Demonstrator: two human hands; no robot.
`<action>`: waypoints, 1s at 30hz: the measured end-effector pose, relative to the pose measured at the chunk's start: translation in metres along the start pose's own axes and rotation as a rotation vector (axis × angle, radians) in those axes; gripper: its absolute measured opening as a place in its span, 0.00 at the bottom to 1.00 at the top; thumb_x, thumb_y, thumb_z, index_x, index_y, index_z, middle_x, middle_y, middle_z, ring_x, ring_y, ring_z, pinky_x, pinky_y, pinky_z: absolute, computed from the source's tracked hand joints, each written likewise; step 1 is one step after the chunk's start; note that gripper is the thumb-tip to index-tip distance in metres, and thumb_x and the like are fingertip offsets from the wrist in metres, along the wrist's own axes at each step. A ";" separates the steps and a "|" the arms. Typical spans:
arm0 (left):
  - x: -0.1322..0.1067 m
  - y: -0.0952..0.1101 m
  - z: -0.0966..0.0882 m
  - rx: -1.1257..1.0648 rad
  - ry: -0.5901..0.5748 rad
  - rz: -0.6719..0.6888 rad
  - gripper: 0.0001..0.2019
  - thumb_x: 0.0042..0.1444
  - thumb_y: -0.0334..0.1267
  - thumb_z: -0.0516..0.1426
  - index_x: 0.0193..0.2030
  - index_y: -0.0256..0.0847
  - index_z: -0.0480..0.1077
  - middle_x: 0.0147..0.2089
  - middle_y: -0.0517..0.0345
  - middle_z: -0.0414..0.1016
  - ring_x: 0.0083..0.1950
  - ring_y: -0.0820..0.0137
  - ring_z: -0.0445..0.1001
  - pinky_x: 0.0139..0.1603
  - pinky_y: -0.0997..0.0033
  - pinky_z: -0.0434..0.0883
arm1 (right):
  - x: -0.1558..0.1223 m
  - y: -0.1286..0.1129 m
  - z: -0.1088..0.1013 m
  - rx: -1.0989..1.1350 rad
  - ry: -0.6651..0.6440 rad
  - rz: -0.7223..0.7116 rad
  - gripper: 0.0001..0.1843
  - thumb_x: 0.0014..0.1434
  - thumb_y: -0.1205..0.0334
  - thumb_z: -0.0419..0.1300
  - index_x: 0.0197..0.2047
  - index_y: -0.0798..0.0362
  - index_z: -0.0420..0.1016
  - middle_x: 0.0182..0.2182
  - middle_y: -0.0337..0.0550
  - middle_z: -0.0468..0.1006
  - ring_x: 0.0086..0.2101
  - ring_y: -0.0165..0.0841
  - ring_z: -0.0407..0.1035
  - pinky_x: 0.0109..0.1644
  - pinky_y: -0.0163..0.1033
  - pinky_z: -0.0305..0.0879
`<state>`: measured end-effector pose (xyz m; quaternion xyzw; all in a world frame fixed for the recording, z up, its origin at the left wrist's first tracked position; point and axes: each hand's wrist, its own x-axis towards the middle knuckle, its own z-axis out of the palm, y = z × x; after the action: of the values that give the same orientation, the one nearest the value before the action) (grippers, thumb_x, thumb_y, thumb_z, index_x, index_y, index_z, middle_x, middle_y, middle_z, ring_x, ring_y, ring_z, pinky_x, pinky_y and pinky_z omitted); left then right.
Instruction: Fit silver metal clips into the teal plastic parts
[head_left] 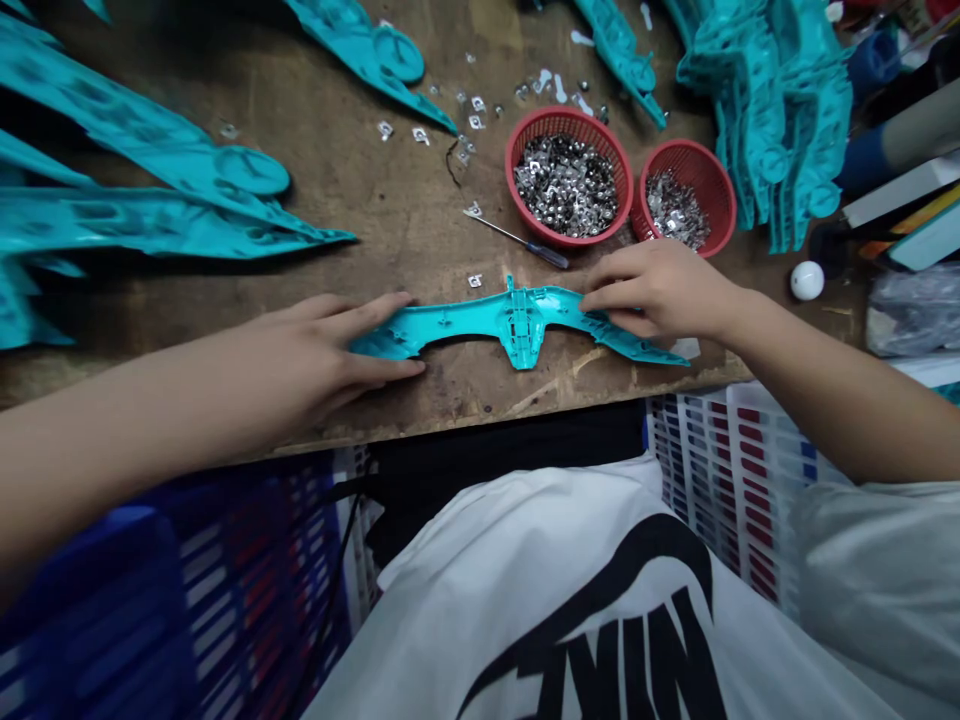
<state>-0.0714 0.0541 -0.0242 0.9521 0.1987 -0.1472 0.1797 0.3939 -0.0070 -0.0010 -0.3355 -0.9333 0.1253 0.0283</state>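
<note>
A curved teal plastic part [465,318], wing-shaped with a ribbed block at its middle, lies along the front of the wooden table. My left hand [330,350] grips its left end, fingers along the far edge and thumb along the near one. Over the right wing, my right hand [649,290] is closed with its fingertips against the surface; anything small between them is hidden. Just beyond the part, a small metal clip [475,281] lies loose. A screwdriver [525,243] with a dark handle rests near the baskets.
A red basket [517,190] of small metal clips stands beside a smaller red basket [727,195] of metal pieces. Teal parts [150,215] are heaped at left, and stacked teal parts [780,120] stand at right. A white ball [807,281] sits near plastic crates [720,440] below the table's edge.
</note>
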 end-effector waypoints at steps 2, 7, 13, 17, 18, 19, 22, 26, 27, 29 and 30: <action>-0.001 -0.001 0.000 -0.015 0.017 0.003 0.27 0.78 0.39 0.54 0.73 0.64 0.85 0.91 0.58 0.64 0.72 0.43 0.80 0.78 0.33 0.81 | 0.000 0.000 0.000 -0.042 -0.017 -0.026 0.20 0.78 0.64 0.58 0.59 0.46 0.93 0.57 0.49 0.92 0.51 0.45 0.84 0.50 0.48 0.71; -0.001 0.006 -0.008 0.016 -0.025 -0.010 0.27 0.78 0.36 0.54 0.73 0.65 0.86 0.93 0.50 0.63 0.73 0.42 0.81 0.77 0.36 0.80 | 0.004 0.002 0.000 -0.060 -0.044 -0.074 0.19 0.78 0.64 0.58 0.55 0.48 0.92 0.61 0.50 0.91 0.53 0.45 0.84 0.52 0.50 0.74; -0.004 0.013 -0.016 0.056 -0.065 -0.010 0.24 0.79 0.39 0.56 0.70 0.64 0.88 0.85 0.42 0.74 0.71 0.45 0.84 0.73 0.39 0.83 | 0.003 -0.004 0.012 0.175 0.106 0.032 0.26 0.81 0.60 0.57 0.73 0.45 0.87 0.74 0.52 0.84 0.70 0.48 0.81 0.71 0.60 0.80; -0.012 0.014 -0.018 0.141 -0.018 -0.076 0.17 0.77 0.49 0.59 0.53 0.60 0.94 0.77 0.45 0.82 0.76 0.38 0.81 0.66 0.34 0.88 | 0.005 -0.010 0.025 0.229 0.081 0.188 0.33 0.83 0.48 0.59 0.83 0.52 0.78 0.84 0.61 0.71 0.80 0.56 0.70 0.82 0.69 0.71; -0.012 0.016 -0.020 0.159 0.021 -0.084 0.18 0.77 0.51 0.59 0.48 0.56 0.94 0.78 0.45 0.82 0.80 0.36 0.78 0.66 0.33 0.88 | 0.006 -0.011 0.027 0.223 0.059 0.202 0.34 0.84 0.45 0.59 0.83 0.54 0.78 0.84 0.62 0.70 0.80 0.57 0.69 0.83 0.70 0.70; -0.010 0.019 -0.021 0.167 0.064 -0.079 0.20 0.77 0.53 0.59 0.44 0.52 0.93 0.79 0.44 0.81 0.83 0.36 0.75 0.69 0.31 0.86 | 0.007 -0.012 0.028 0.212 0.044 0.213 0.35 0.84 0.44 0.58 0.82 0.56 0.78 0.84 0.63 0.71 0.80 0.58 0.70 0.83 0.69 0.70; 0.001 0.033 -0.024 0.123 0.153 0.018 0.22 0.81 0.50 0.55 0.54 0.50 0.92 0.88 0.49 0.72 0.90 0.42 0.67 0.84 0.32 0.76 | 0.008 -0.014 0.025 0.143 0.048 0.260 0.32 0.85 0.46 0.56 0.77 0.57 0.84 0.77 0.63 0.81 0.74 0.58 0.77 0.78 0.66 0.75; 0.017 0.054 -0.018 0.089 0.097 0.047 0.27 0.82 0.41 0.54 0.81 0.59 0.78 0.91 0.57 0.69 0.90 0.44 0.67 0.81 0.36 0.78 | 0.009 -0.017 0.018 0.014 0.068 0.316 0.25 0.85 0.52 0.56 0.68 0.52 0.92 0.68 0.58 0.89 0.63 0.57 0.83 0.66 0.63 0.78; 0.018 0.058 -0.016 0.105 0.075 0.021 0.28 0.82 0.39 0.53 0.84 0.59 0.74 0.90 0.56 0.70 0.89 0.43 0.69 0.78 0.37 0.80 | 0.009 -0.018 0.017 0.000 0.065 0.297 0.25 0.85 0.52 0.56 0.67 0.50 0.92 0.69 0.57 0.88 0.63 0.57 0.83 0.65 0.62 0.78; 0.019 0.061 -0.016 0.138 0.042 -0.013 0.30 0.82 0.37 0.53 0.86 0.58 0.72 0.88 0.55 0.72 0.86 0.43 0.73 0.72 0.42 0.83 | 0.010 -0.018 0.018 -0.010 0.055 0.240 0.24 0.84 0.52 0.57 0.67 0.48 0.92 0.73 0.54 0.86 0.64 0.56 0.81 0.63 0.61 0.77; 0.018 0.062 -0.017 0.146 0.032 -0.019 0.29 0.82 0.37 0.53 0.84 0.58 0.74 0.88 0.54 0.74 0.83 0.43 0.76 0.70 0.45 0.84 | 0.010 -0.018 0.018 -0.012 0.051 0.220 0.24 0.84 0.52 0.57 0.67 0.48 0.92 0.73 0.54 0.86 0.63 0.56 0.81 0.63 0.61 0.77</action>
<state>-0.0256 0.0141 0.0026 0.9630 0.1992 -0.1478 0.1055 0.3725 -0.0175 -0.0148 -0.4390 -0.8905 0.1137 0.0361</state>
